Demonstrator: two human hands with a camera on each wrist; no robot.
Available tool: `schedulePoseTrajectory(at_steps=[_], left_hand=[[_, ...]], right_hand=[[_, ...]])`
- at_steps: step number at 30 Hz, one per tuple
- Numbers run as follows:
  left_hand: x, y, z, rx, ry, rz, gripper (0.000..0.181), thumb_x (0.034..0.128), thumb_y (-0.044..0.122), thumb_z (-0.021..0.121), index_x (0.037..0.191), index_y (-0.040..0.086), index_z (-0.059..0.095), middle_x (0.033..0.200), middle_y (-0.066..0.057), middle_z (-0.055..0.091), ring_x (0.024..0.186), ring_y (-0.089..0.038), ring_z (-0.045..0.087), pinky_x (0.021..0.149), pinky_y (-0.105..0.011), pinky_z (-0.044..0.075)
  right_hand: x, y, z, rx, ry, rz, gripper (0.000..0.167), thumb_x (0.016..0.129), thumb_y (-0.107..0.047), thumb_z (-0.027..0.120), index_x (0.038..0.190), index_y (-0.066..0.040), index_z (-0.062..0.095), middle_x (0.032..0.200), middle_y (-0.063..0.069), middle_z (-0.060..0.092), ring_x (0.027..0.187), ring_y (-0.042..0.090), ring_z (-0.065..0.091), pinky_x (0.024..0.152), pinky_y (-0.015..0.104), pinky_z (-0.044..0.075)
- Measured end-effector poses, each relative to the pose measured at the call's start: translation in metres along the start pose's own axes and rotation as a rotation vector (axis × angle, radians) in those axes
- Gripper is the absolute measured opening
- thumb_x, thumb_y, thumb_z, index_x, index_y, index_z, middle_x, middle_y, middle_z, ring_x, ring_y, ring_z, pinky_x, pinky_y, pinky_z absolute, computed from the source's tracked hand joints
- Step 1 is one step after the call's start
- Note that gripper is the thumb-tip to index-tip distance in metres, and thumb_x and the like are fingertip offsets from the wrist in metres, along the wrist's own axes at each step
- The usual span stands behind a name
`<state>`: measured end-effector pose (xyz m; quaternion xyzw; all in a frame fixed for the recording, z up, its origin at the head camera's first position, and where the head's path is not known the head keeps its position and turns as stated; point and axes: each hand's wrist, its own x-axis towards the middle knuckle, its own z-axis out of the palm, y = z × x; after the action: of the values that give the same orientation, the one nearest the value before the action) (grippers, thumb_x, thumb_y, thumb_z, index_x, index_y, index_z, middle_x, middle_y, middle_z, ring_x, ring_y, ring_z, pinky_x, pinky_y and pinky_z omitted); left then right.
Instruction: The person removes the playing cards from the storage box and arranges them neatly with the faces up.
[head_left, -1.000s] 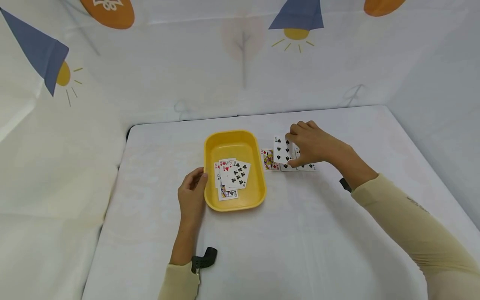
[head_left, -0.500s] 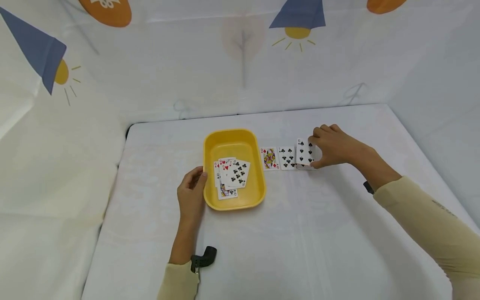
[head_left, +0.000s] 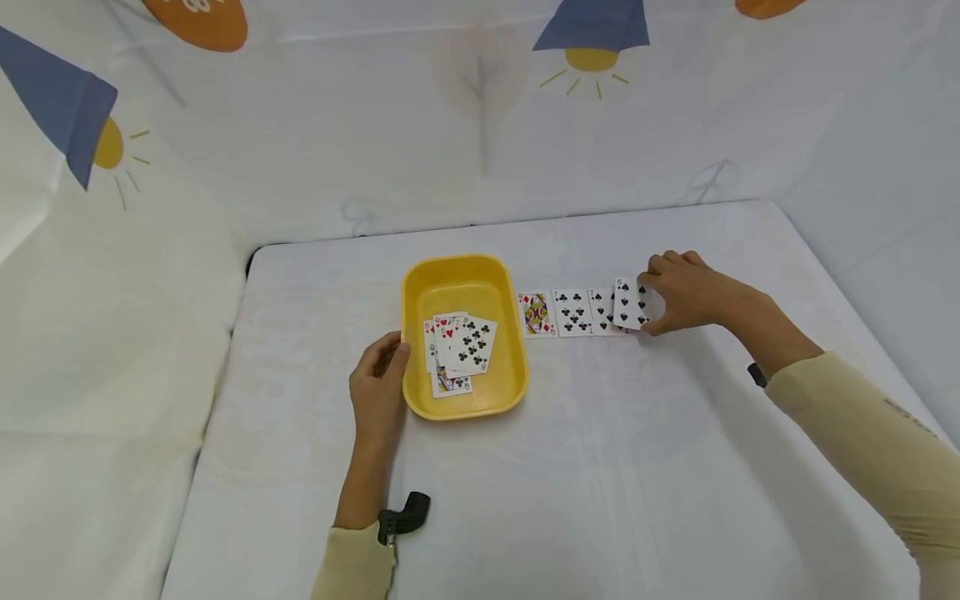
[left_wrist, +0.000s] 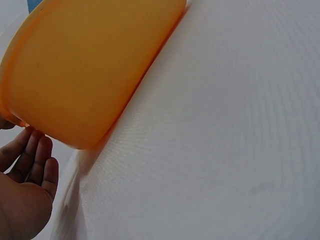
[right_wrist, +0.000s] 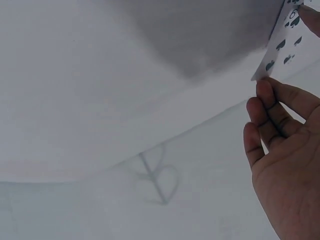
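In the head view my left hand holds the left rim of a yellow tray, thumb on the edge. Its fingers meet the tray wall in the left wrist view. Several playing cards lie overlapped in the tray, with an eight of clubs on top. My right hand pinches a six of spades by its right side, between thumb and fingers. The six partly covers a seven of spades. The right wrist view shows the six of spades tilted, its upper part cut off.
A queen of diamonds and a seven of clubs lie in a row between the tray and the seven of spades. White cloth covers the table. A printed white curtain rises behind the table's far edge.
My right hand has carried the six of spades rightward along the row, uncovering the seven of clubs and then part of the seven of spades. The left hand stays on the tray.
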<state>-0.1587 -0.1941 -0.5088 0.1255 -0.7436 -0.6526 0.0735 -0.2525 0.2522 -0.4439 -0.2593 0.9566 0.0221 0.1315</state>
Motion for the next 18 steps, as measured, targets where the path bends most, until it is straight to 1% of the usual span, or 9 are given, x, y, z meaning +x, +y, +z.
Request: schedulePoseTrajectory(at_steps=[4, 10, 18], left_hand=[[0.0, -0.001, -0.001, -0.004, -0.002, 0.003, 0.036, 0.096, 0.038, 0.068, 0.125, 0.017, 0.068, 0.119, 0.001, 0.063, 0.108, -0.014, 0.057, 0.097, -0.025, 0.047], [0.0, -0.001, 0.0, -0.016, -0.006, 0.017, 0.036, 0.0961, 0.037, 0.068, 0.125, 0.015, 0.068, 0.119, 0.0, 0.064, 0.109, -0.015, 0.058, 0.097, -0.025, 0.047], [-0.001, -0.002, 0.001, -0.007, -0.013, 0.005, 0.036, 0.0962, 0.037, 0.068, 0.126, 0.015, 0.068, 0.119, 0.001, 0.064, 0.108, -0.014, 0.058, 0.096, -0.024, 0.048]], right_hand=[[-0.002, 0.004, 0.003, 0.014, -0.019, 0.015, 0.074, 0.072, -0.043, 0.084, 0.124, 0.005, 0.063, 0.116, 0.017, 0.056, 0.111, 0.037, 0.048, 0.098, 0.058, 0.036], [-0.009, 0.012, 0.008, 0.0, -0.032, 0.031, 0.075, 0.072, -0.043, 0.084, 0.124, 0.005, 0.063, 0.117, 0.017, 0.056, 0.112, 0.037, 0.048, 0.098, 0.057, 0.036], [-0.018, 0.016, 0.012, 0.002, -0.066, 0.029, 0.075, 0.071, -0.043, 0.085, 0.123, 0.006, 0.062, 0.118, 0.018, 0.055, 0.111, 0.037, 0.048, 0.097, 0.06, 0.037]])
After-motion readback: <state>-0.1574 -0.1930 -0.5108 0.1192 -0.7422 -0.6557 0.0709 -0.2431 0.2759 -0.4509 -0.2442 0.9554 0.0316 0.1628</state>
